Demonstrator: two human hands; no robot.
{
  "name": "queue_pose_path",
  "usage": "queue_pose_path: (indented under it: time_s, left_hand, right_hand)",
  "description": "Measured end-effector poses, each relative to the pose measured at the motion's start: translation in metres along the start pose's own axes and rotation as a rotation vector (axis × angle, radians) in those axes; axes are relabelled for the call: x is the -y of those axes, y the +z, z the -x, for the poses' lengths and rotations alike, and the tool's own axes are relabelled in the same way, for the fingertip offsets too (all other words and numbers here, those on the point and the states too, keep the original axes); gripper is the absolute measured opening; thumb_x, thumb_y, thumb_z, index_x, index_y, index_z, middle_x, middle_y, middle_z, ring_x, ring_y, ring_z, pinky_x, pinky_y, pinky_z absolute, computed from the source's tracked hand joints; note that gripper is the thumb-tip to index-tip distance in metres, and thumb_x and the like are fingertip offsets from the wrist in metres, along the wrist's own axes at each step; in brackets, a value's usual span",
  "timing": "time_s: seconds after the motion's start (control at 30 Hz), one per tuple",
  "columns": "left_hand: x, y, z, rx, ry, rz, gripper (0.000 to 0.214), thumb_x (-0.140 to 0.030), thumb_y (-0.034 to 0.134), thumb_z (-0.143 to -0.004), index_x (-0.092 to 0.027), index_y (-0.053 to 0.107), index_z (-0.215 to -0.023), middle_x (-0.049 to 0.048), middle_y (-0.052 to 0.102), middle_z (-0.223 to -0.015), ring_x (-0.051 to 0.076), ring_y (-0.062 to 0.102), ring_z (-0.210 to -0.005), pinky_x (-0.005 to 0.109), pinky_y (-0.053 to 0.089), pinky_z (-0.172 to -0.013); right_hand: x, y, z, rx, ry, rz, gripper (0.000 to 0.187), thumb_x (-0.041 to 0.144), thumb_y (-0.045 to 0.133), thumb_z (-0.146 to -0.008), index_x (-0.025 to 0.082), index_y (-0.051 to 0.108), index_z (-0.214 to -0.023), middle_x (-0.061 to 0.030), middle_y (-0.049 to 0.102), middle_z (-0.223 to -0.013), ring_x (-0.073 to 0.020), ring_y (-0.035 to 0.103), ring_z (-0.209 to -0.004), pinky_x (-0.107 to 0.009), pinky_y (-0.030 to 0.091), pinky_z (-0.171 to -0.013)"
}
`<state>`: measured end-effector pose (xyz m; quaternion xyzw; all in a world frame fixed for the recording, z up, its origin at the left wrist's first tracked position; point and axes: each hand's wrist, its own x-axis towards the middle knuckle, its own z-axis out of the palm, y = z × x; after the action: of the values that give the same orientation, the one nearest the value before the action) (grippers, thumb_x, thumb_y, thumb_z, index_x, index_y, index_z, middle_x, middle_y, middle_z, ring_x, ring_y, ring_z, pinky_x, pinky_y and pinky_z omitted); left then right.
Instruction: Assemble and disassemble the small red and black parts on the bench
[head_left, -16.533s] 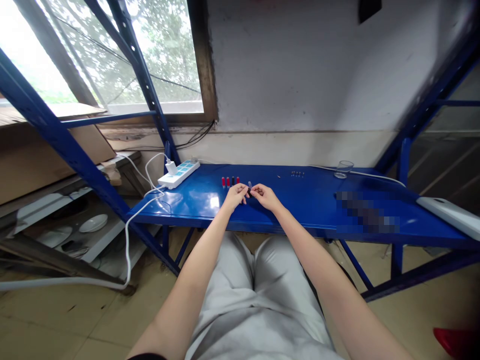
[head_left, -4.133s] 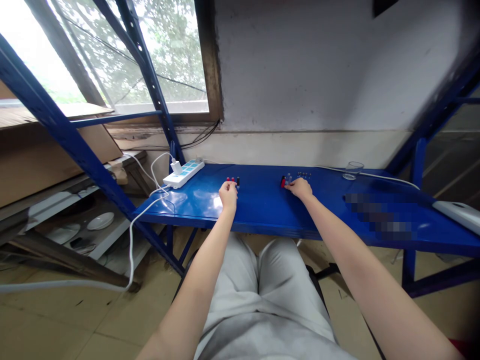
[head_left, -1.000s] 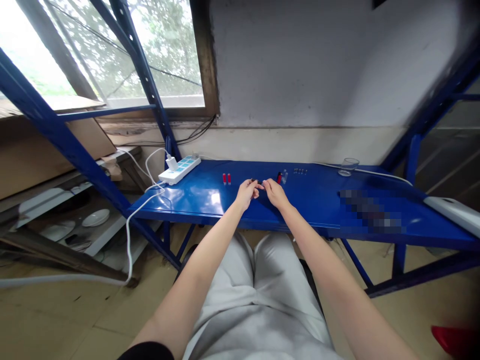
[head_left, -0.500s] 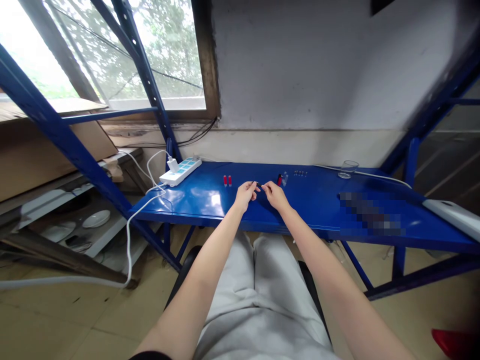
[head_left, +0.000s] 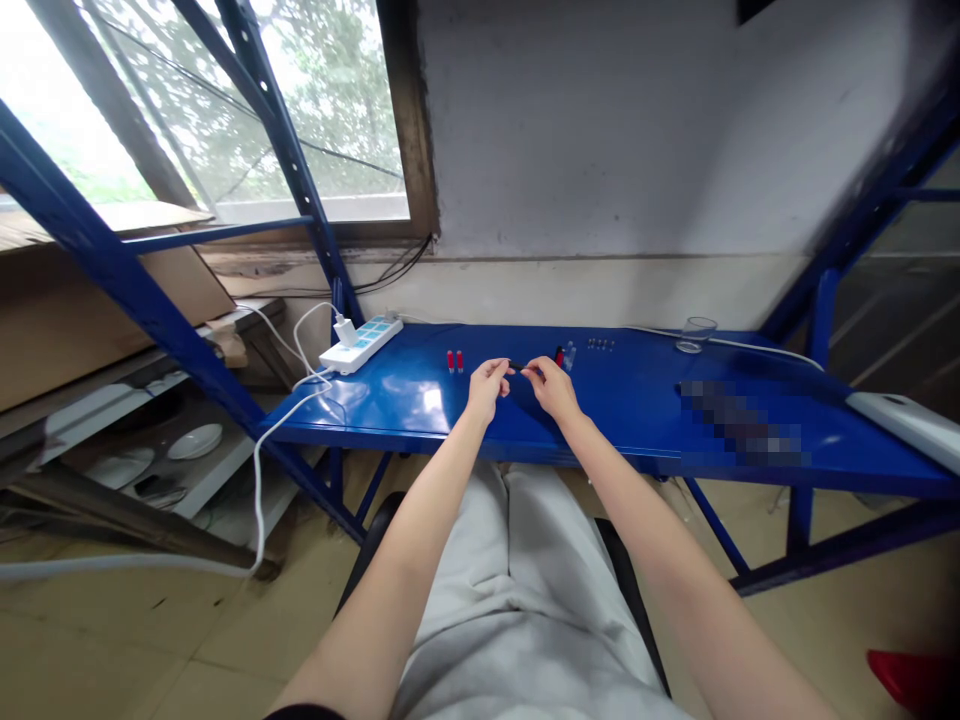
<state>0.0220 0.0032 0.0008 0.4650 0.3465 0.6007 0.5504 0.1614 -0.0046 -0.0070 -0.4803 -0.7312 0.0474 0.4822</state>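
Over the middle of the blue table point(head_left: 390, 400), my left hand point(head_left: 489, 387) and my right hand point(head_left: 552, 387) pinch a small black stick-like piece point(head_left: 517, 367) between them. Its exact kind is too small to make out. Fingers of both hands are closed around its two ends. Left of my hands, two small red tubes with pale ends point(head_left: 454, 361) stand side by side. Just behind my right hand are a red and black piece point(head_left: 559, 356), partly hidden, and small clear pieces point(head_left: 571, 354). Several tiny metallic parts point(head_left: 601, 345) lie in a row farther right.
A white power strip point(head_left: 360, 344) with a plugged-in cord lies at the table's left end. Toward the right are a clear glass point(head_left: 696, 334), a blurred-out dark object point(head_left: 739, 424) and a white box-like object point(head_left: 904, 428). Blue rack posts point(head_left: 289, 150) rise at both sides.
My hands have drawn slightly apart, the left one shifting a little left, so more of the black piece shows between them. The objects on the table stay where they were.
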Motion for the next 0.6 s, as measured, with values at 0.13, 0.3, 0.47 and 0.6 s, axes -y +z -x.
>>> queue_pose_path:
  time_s: [0.13,0.3,0.47,0.6]
  left_hand:
    - [0.001,-0.0019,-0.001,0.025,-0.001,0.033,0.021,-0.024,0.059,-0.075,-0.011,0.057,-0.092,0.0014,0.06,-0.071,0.002,0.044,-0.039,0.018,0.029,-0.038]
    - [-0.0015,-0.0004,0.0017,0.054,-0.019,0.048,0.019,-0.023,0.059,-0.075,-0.012,0.056,-0.09,0.0019,0.06,-0.073,0.002,0.044,-0.04,0.018,0.029,-0.038]
    - [-0.0046,0.002,0.0054,0.088,-0.032,0.001,0.017,-0.024,0.058,-0.076,-0.013,0.056,-0.089,-0.0006,0.057,-0.068,0.002,0.042,-0.038,0.018,0.026,-0.036]
    - [-0.0048,0.0028,0.0069,0.101,-0.013,-0.046,0.02,-0.028,0.06,-0.076,-0.014,0.055,-0.09,-0.0008,0.057,-0.07,0.002,0.044,-0.039,0.017,0.027,-0.037]
  right_hand:
    - [0.001,-0.0007,0.0009,0.029,0.065,-0.009,0.025,0.042,0.04,-0.085,0.02,0.052,-0.088,-0.0041,0.059,-0.081,-0.0147,0.05,-0.062,-0.025,0.035,-0.057]
    - [0.0052,-0.0044,0.0012,0.059,0.094,0.008,0.033,0.045,0.029,-0.089,0.021,0.051,-0.081,-0.0039,0.058,-0.074,-0.0162,0.052,-0.064,-0.025,0.035,-0.058]
    - [0.0045,-0.0059,0.0013,0.042,0.109,-0.075,0.036,0.048,0.028,-0.089,0.022,0.047,-0.072,-0.001,0.052,-0.063,-0.0147,0.048,-0.057,-0.025,0.035,-0.056]
    - [0.0048,-0.0063,0.0017,0.059,0.15,-0.178,0.038,0.051,0.028,-0.088,0.022,0.044,-0.069,0.0002,0.05,-0.059,-0.0142,0.048,-0.056,-0.026,0.036,-0.056]
